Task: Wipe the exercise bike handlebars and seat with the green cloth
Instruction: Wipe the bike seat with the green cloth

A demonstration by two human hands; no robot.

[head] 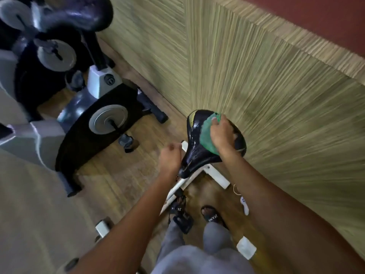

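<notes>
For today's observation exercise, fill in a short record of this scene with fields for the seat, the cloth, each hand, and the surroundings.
seat: black bike saddle on a white frame
cloth: green cloth lying on the saddle top
right hand: right hand presses the cloth onto the saddle
left hand: left hand fingers curled, beside the saddle's narrow end, holding nothing visible
surroundings: second exercise bike to the left, wooden floor

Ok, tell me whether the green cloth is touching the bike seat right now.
Touching. The head view shows the green cloth lying flat on the black seat, with the right hand on top of it and no gap between cloth and seat.
</notes>
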